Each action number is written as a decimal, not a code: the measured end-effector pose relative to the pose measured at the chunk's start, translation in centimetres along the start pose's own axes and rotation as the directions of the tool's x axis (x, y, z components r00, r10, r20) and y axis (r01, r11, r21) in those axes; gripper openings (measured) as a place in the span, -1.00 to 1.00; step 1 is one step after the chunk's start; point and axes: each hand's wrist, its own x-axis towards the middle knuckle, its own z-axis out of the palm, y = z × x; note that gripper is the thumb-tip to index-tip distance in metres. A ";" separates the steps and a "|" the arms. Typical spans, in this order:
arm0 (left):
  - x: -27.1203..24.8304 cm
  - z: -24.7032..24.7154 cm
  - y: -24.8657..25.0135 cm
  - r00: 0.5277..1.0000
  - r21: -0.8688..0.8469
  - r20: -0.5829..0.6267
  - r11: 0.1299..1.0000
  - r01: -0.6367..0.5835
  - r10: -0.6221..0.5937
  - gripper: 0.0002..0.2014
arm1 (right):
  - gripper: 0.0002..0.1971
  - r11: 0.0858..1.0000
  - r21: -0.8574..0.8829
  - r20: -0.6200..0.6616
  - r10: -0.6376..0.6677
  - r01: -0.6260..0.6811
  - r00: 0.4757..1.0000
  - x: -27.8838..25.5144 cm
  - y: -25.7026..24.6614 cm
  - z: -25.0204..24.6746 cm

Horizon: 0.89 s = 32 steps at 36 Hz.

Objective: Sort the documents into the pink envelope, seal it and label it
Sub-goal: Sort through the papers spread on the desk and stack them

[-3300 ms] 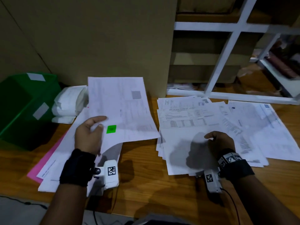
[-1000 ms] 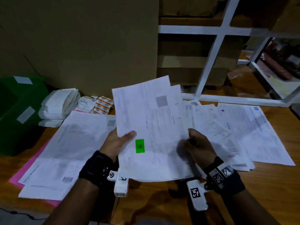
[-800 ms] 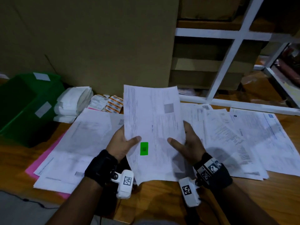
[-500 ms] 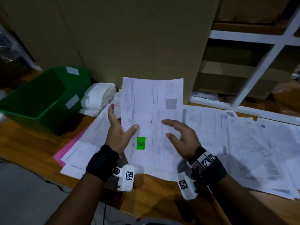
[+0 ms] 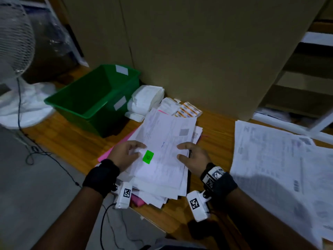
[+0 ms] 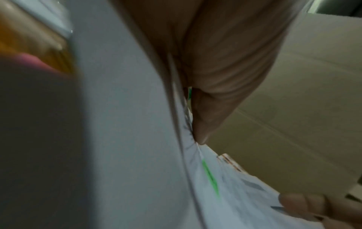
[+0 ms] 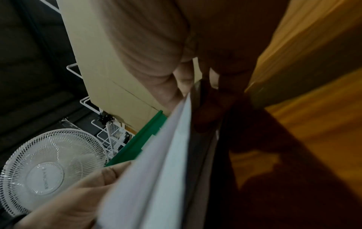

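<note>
Head view shows my left hand (image 5: 126, 156) and my right hand (image 5: 191, 157) gripping a thick stack of white printed sheets (image 5: 162, 159) from either side, thumbs on top and fingers curled under its edges. A small bright green sticker (image 5: 148, 157) sits on the top sheet, just beside my left thumb. The stack lies over the flat pink envelope (image 5: 106, 156), of which only a strip shows at the left edge and a corner at the near end, on the brown wooden table (image 5: 72, 141). More white printed documents (image 5: 279, 168) are spread loosely on the table to my right, well apart from the stack. Behind the stack stand a green plastic bin (image 5: 93, 98), a folded bundle of white material (image 5: 146, 100) and sheets of orange-and-white labels (image 5: 187, 110), all against a tall brown cardboard box (image 5: 198, 51). From the right wrist, a white pedestal fan (image 7: 49, 170) shows beyond the bin.
</note>
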 end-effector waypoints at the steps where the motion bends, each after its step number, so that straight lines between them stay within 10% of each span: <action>1: 0.0 -0.4 -0.4 1.000 0.053 -0.007 0.999 0.000 0.000 -0.69 | -0.79 1.000 -0.018 0.014 0.004 -0.004 1.000 0.1 -0.1 0.6; 10: 1.0 -0.9 1.8 0.985 0.304 -0.164 0.953 0.005 0.047 -0.68 | -0.74 0.986 -0.156 -0.072 0.038 -0.049 0.997 -1.7 0.6 0.7; 18: 1.8 6.9 10.0 0.966 0.063 0.089 0.967 -0.247 0.241 -0.70 | -0.76 0.967 -0.166 -0.241 0.152 -0.195 0.958 -6.5 2.0 -6.2; 32: 3.6 20.0 19.9 0.868 -0.023 0.416 0.958 -0.286 0.269 -0.74 | -0.69 0.751 -0.180 -0.597 0.429 -0.635 0.678 -17.4 9.8 -18.0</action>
